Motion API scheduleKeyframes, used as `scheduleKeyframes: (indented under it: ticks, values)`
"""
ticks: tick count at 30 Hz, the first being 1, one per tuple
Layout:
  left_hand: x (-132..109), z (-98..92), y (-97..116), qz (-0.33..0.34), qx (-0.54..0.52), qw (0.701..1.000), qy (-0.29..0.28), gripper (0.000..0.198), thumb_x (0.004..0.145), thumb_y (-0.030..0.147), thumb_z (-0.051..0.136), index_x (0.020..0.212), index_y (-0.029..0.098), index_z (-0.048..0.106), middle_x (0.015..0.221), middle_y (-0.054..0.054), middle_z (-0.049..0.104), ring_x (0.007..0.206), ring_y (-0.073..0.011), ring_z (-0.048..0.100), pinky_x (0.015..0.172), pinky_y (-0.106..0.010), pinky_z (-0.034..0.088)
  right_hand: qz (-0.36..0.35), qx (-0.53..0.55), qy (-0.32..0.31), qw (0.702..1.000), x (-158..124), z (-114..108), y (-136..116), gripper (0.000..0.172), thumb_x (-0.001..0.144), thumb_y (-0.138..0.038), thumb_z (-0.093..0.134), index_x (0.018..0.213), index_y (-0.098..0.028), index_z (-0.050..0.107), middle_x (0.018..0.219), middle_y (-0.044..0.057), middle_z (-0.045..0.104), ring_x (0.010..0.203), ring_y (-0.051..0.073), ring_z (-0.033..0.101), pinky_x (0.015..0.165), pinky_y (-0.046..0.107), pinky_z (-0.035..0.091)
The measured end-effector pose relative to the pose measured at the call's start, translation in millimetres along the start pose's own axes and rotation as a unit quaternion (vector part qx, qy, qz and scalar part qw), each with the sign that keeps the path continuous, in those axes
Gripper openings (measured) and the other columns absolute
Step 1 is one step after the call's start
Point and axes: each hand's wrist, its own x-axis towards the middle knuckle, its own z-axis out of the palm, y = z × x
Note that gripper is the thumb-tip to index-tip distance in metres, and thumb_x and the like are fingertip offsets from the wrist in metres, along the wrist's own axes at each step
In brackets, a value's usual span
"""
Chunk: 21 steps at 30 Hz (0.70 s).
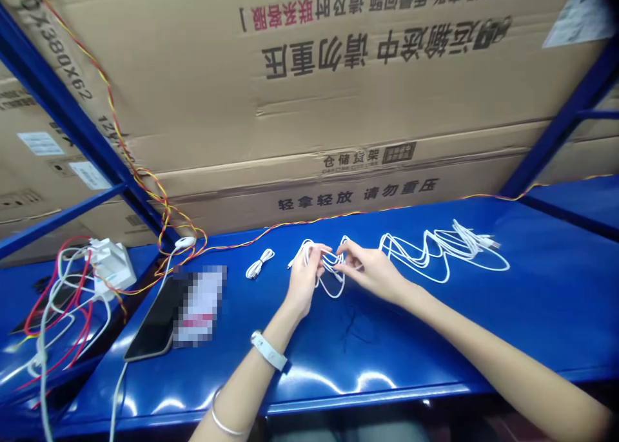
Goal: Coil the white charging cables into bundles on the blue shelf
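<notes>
A looped white cable [333,292] is stretched between my two hands above the blue shelf. My left hand [305,278] is closed around one end of its loops. On the other side, my right hand [368,271] pinches the strands between thumb and fingers. Left of my hands lies a small coiled white cable [260,264], bundled in the middle. Several loose white cables [435,245] are spread in wavy loops to the right, their plugs at the far end. Exactly how the strands run inside my fingers is hidden.
A dark phone [157,319] lies on the blue shelf [411,365] beside a blurred-out packet [200,307]. Farther left are a white power strip [113,268] and tangled red and white cables. A yellow-red wire runs along the back before large cardboard boxes [309,120]. Blue posts [556,100] flank the shelf.
</notes>
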Motion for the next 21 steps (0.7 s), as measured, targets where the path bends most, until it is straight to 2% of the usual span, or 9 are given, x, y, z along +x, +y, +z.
scheduleKeyframes:
  ticks: [2,4,6,8,11,14,17,19,21]
  values:
    - [3.2,-6.3,4.2,0.018,-0.129,0.991,0.016,0.028,0.086,0.045,0.046,0.086,0.018,0.054,0.097,-0.006,0.06,0.091,-0.016,0.056,0.071,-0.025,0.044,-0.008,-0.036,-0.009,0.999,3.5,-9.2,9.3,0.024,0.085,-0.042,0.053,0.093,-0.019,0.056,0.066,0.0,0.061,0.06,0.014,0.056,0.059,0.024,0.038]
    - [7.2,-15.1,8.4,0.02,-0.246,0.969,0.035,0.025,0.086,0.044,0.047,0.081,0.019,0.049,0.095,-0.005,0.062,0.097,-0.0187,0.057,0.08,-0.032,0.046,-0.019,-0.074,-0.022,0.997,7.4,-21.9,20.5,0.019,0.085,-0.038,0.053,0.084,-0.02,0.059,0.068,0.002,0.062,0.065,0.016,0.057,0.063,0.026,0.038]
    - [11.3,-23.5,11.7,0.02,-0.317,0.946,0.058,0.026,0.085,0.044,0.05,0.077,0.02,0.047,0.078,-0.002,0.06,0.088,-0.0179,0.06,0.082,-0.036,0.046,-0.009,-0.069,-0.038,0.997,10.4,-35.9,30.5,0.02,0.085,-0.035,0.051,0.079,-0.019,0.061,0.07,0.003,0.063,0.068,0.017,0.058,0.065,0.027,0.039]
    - [13.7,-28.2,13.6,0.032,-0.345,0.936,0.068,0.026,0.083,0.043,0.055,0.076,0.019,0.047,0.061,0.003,0.05,0.066,-0.0123,0.056,0.074,-0.031,0.047,0.024,-0.011,-0.059,0.998,11.7,-47.9,36.2,0.022,0.085,-0.036,0.05,0.078,-0.018,0.063,0.071,0.004,0.064,0.067,0.016,0.058,0.063,0.026,0.04]
    - [11.6,-23.2,13.6,0.027,-0.286,0.957,0.052,0.025,0.079,0.041,0.061,0.077,0.018,0.051,0.056,0.006,0.038,0.05,-0.0062,0.04,0.053,-0.019,0.039,0.072,0.101,-0.067,0.99,11.0,-55.9,33.8,0.027,0.083,-0.042,0.052,0.081,-0.017,0.064,0.069,0.003,0.065,0.06,0.015,0.057,0.057,0.025,0.04]
    - [2.4,-6.7,10.3,-0.003,-0.133,0.991,0.006,0.027,0.077,0.04,0.064,0.089,0.016,0.059,0.07,0.001,0.049,0.055,-0.0055,0.043,0.047,-0.016,0.032,0.086,0.17,-0.047,0.981,9.2,-49.1,20.6,0.031,0.08,-0.045,0.056,0.084,-0.016,0.065,0.065,0.002,0.063,0.056,0.014,0.055,0.052,0.024,0.039]
    - [-8.0,11.0,5.2,0.009,0.0,0.997,-0.079,0.038,0.074,0.033,0.068,0.108,0.02,0.06,0.092,-0.003,0.058,0.068,-0.0087,0.051,0.06,-0.019,0.041,0.048,0.169,-0.039,0.984,7.3,-33.0,5.0,0.027,0.081,-0.04,0.056,0.085,-0.017,0.068,0.073,0.004,0.066,0.063,0.015,0.058,0.058,0.025,0.043]
    - [-12.5,18.5,1.7,0.059,0.054,0.994,-0.079,0.037,0.074,0.03,0.067,0.11,0.022,0.061,0.102,-0.005,0.059,0.087,-0.0149,0.055,0.078,-0.025,0.044,0.001,0.143,-0.04,0.989,6.1,-22.5,-2.0,0.023,0.084,-0.034,0.054,0.088,-0.018,0.07,0.084,0.005,0.068,0.073,0.017,0.061,0.066,0.026,0.044]
    - [-14.0,21.6,-1.6,0.08,0.066,0.993,-0.047,0.033,0.077,0.032,0.064,0.107,0.022,0.063,0.107,-0.006,0.059,0.1,-0.0194,0.054,0.088,-0.029,0.041,-0.033,0.104,-0.053,0.993,5.1,-15.5,-4.6,0.023,0.086,-0.03,0.05,0.093,-0.019,0.069,0.089,0.007,0.069,0.077,0.017,0.061,0.069,0.026,0.044]
